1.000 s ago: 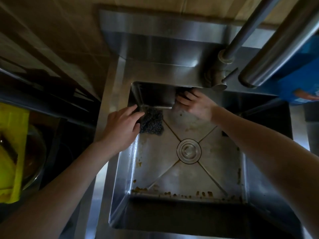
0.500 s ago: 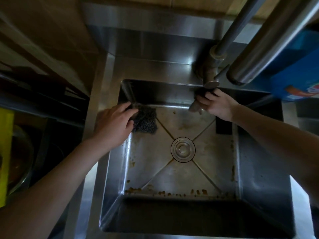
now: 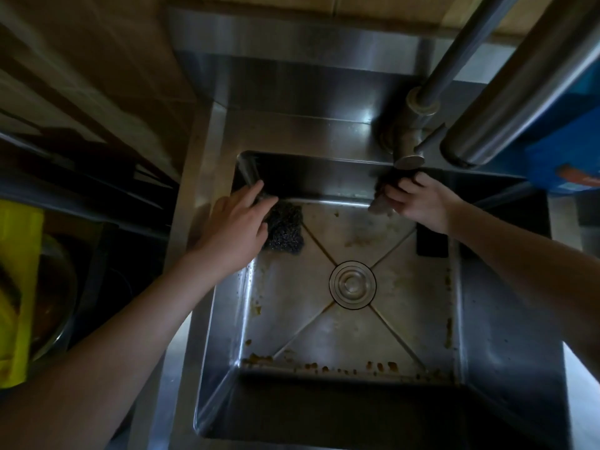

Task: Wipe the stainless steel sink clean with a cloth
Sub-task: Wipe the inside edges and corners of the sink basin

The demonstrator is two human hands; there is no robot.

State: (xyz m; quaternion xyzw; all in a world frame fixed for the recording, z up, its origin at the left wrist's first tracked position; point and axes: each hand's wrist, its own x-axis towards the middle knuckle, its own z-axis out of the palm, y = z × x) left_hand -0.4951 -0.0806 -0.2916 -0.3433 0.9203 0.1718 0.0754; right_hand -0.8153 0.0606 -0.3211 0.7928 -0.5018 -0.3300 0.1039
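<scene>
- Left hand (image 3: 233,235), fingers straight, lies on a dark scourer (image 3: 287,230) far-left of the sink (image 3: 506,319) drain (image 3: 353,284).
- Right hand (image 3: 418,199), far-right of the drain, grips a pale, blurred cloth (image 3: 378,206).
- Brown crumbs (image 3: 259,358) lie nearer than the drain.

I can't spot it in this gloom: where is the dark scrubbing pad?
Head view: the dark scrubbing pad lies in the far-left corner of the sink, partly under the left hand.

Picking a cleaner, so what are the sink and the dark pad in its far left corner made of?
Sink: looks like brushed stainless steel, grey with streaky glare and pressed diagonal creases. Pad: dark, coarse, glinting, probably a wire or rough synthetic scourer; too dim to say which.
</scene>
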